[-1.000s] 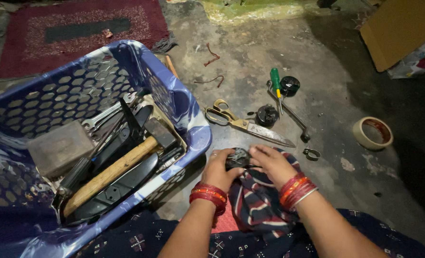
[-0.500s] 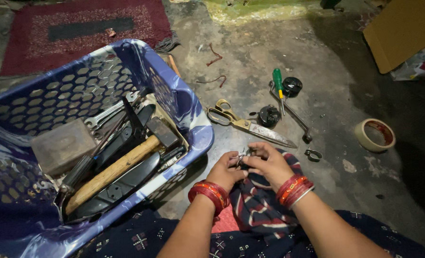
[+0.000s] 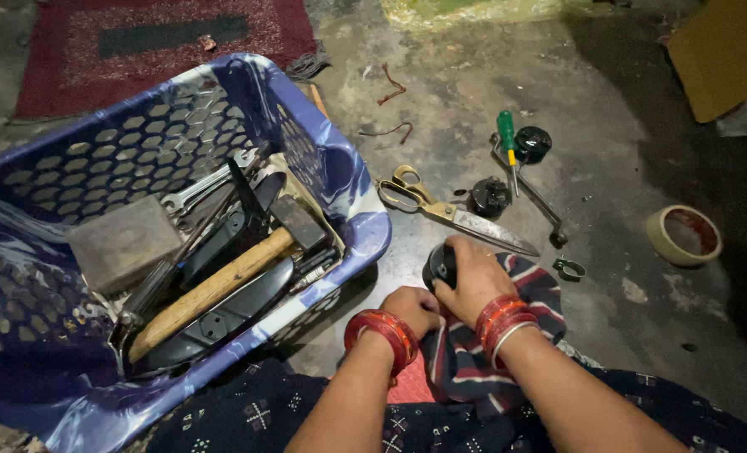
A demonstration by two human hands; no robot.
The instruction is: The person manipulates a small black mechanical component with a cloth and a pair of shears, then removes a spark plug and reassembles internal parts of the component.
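Note:
My right hand point(image 3: 472, 281) presses down over a small round black part point(image 3: 438, 266) that rests on a striped dark cloth point(image 3: 531, 294) on the concrete floor. My left hand point(image 3: 413, 308) is curled into a fist just left of it, gripping the cloth's edge below the black part. Both wrists wear red bangles. Most of the black part is hidden under my right fingers.
A blue plastic basket point(image 3: 340, 193) at left holds a wooden-handled hammer point(image 3: 222, 281), spanners and a grey block. Scissors point(image 3: 449, 210), a green-handled screwdriver point(image 3: 507, 138), two black round parts point(image 3: 491, 197), a metal wrench and a tape roll point(image 3: 684, 235) lie on the floor ahead. A red rug lies at the far left.
My right hand has come down over the black part and pressed it onto the cloth; earlier both hands held it up between the fingers. The left hand has closed into a fist.

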